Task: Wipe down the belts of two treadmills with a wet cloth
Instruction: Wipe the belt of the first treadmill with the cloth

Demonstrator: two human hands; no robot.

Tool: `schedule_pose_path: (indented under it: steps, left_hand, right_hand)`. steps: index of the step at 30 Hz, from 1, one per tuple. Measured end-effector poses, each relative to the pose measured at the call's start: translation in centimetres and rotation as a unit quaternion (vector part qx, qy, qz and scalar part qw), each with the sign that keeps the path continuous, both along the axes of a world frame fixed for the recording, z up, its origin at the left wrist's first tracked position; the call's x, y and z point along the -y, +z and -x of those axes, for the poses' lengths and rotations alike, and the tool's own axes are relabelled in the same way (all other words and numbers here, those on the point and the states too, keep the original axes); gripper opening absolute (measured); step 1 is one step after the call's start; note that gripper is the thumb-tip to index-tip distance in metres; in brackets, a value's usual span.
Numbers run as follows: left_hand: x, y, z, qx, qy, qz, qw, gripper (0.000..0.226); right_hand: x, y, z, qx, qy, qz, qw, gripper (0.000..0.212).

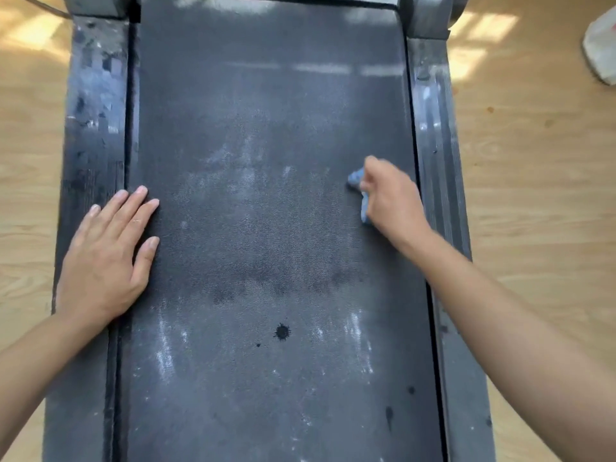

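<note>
Left hand [106,248] flat on gritty dusty belt [266,128], right hand [390,198] gripping crumpled blue cloth [355,178]

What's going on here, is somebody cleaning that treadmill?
Yes. A person is leaning over the treadmill belt and wiping it by hand. The right hand grips a bunched blue cloth against the belt near its right edge. The left hand lies flat, fingers straight, across the belt's left edge. The job looks unfinished: whitish streaks and a dark splotch show on the nearer part of the belt.
</note>
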State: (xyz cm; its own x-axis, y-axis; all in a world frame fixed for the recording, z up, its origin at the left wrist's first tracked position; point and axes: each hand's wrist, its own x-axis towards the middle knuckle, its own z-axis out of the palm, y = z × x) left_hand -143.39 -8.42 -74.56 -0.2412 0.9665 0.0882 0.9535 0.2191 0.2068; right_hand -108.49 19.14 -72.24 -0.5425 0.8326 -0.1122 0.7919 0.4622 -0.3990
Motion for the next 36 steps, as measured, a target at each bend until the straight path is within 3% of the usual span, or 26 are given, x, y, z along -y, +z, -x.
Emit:
schedule_pose_path:
  steps: [5,8,13,19,24,28,32,36]
  left_hand:
    - [-0.5,-0.4,0.3,0.005,-0.006,-0.007,1.000,0.060]
    - [-0.2,-0.7,0.1,0.008,-0.004,-0.010,1.000,0.060]
    - [-0.5,-0.4,-0.2,0.011,-0.002,-0.007,1.000,0.059]
    - [-0.3,-0.1,0.0,-0.001,-0.005,-0.008,1.000,0.058]
    - [-0.4,-0.2,-0.1,-0.008,-0.010,-0.008,1.000,0.058]
    - [-0.3,0.2,-0.3,-0.001,-0.009,-0.013,1.000,0.059]
    - [-0.5,0.0,-0.1,0.000,-0.013,-0.021,1.000,0.060]
    - [-0.4,-0.3,0.0,-0.005,-0.013,-0.023,1.000,0.060]
  right_hand:
    - [-4.1,1.6,1.6,0.054,-0.015,-0.029,0.998,0.011]
    - [2.0,1.1,-1.7,0.038,0.020,0.010,0.999,0.005]
    - [14.0,1.5,-7.1,0.052,0.075,0.090,0.992,0.018]
    - [4.7,0.8,0.0,0.025,0.033,0.038,0.998,0.025]
    - [-3.0,1.8,6.1,0.060,-0.003,0.008,0.998,0.021]
    - [2.0,1.5,1.8,0.046,-0.001,0.012,0.999,0.020]
    - [11.6,1.0,-5.3,0.053,0.088,0.059,0.993,0.012]
    - [8.3,0.8,-5.1,0.044,0.092,0.047,0.994,0.009]
